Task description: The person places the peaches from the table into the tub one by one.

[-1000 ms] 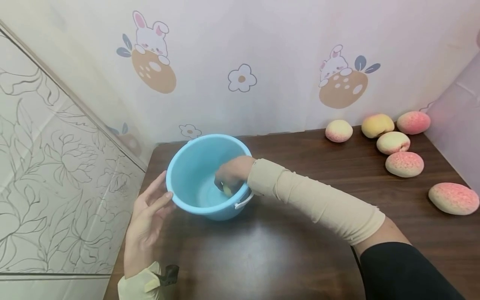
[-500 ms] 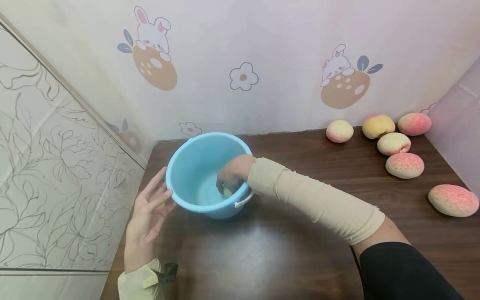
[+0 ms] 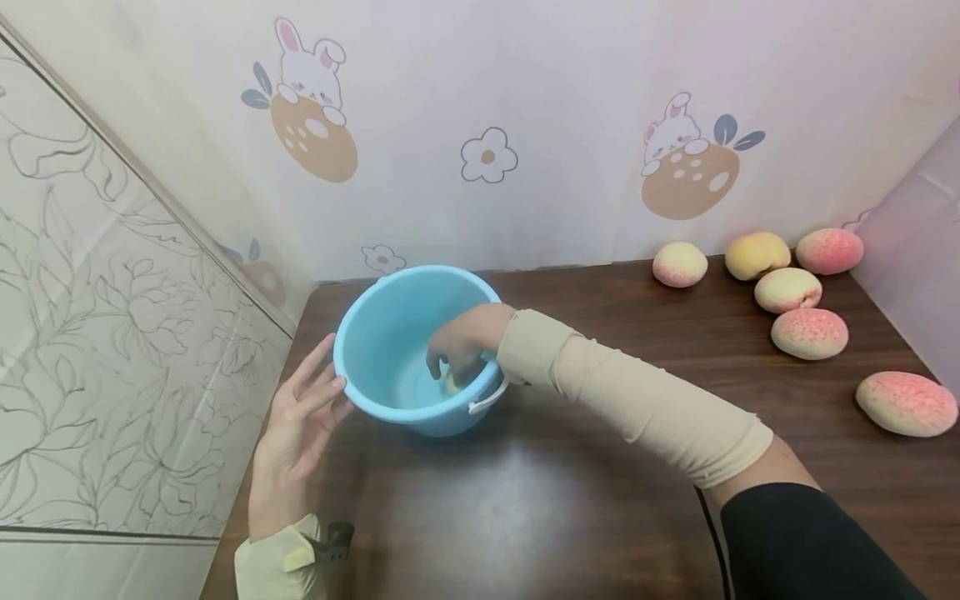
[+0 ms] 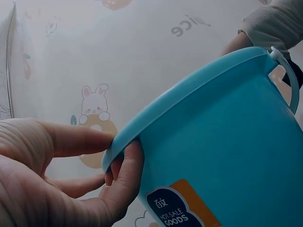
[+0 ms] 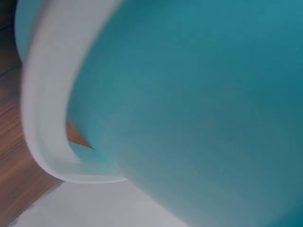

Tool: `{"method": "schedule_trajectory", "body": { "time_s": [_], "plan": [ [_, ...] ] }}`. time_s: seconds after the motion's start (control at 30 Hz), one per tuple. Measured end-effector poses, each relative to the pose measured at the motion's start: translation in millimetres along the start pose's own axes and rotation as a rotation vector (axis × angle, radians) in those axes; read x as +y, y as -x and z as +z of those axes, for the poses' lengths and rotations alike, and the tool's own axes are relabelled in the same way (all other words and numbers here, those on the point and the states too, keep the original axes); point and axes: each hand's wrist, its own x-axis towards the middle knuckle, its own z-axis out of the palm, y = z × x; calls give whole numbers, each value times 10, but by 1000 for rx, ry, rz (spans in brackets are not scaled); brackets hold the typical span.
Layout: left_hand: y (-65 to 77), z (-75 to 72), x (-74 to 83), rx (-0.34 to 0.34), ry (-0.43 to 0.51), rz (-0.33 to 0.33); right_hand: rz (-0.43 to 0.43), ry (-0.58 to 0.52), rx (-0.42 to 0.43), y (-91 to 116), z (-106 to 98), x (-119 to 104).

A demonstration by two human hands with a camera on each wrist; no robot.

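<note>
A light blue bucket [image 3: 416, 417] stands on the dark wooden table, its mouth tilted a little toward me. My left hand [image 3: 296, 433] holds its left rim, with the thumb at the front and fingers behind; the left wrist view shows this hand [image 4: 90, 175] pinching the rim [image 4: 156, 111]. My right hand [image 3: 465, 337] reaches down inside the bucket, fingers bent downward over a pale peach [image 3: 452, 384]. Most of the peach is hidden by the hand and rim, and I cannot tell whether the fingers grip it. The right wrist view shows only the bucket's wall [image 5: 199, 104] and white handle [image 5: 45, 104].
Several peaches lie at the right: a pale one [image 3: 679, 264], a yellow one [image 3: 756, 255], a pink one [image 3: 828, 251] and speckled ones, with one peach [image 3: 906, 403] nearer the right edge. A printed wall sheet [image 3: 555, 200] borders the back, and a patterned panel [image 3: 127, 350] stands left.
Inside the bucket my right hand has shifted slightly left, and a gap shows between a bent finger and the peach. The left hand stays at the rim.
</note>
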Motion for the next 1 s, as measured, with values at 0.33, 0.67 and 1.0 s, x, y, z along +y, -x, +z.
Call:
{"method": "schedule_trajectory", "body": {
  "time_s": [0.33, 0.67, 1.0],
  "plan": [
    [19, 2, -11, 11, 16, -1, -121, 28, 170, 71, -121, 30],
    [17, -29, -65, -17, -17, 10, -253, 20, 424, 271, -260, 170],
    [9, -56, -95, -26, -10, 10, -258, -42, 693, 460, -321, 438]
  ]
}}
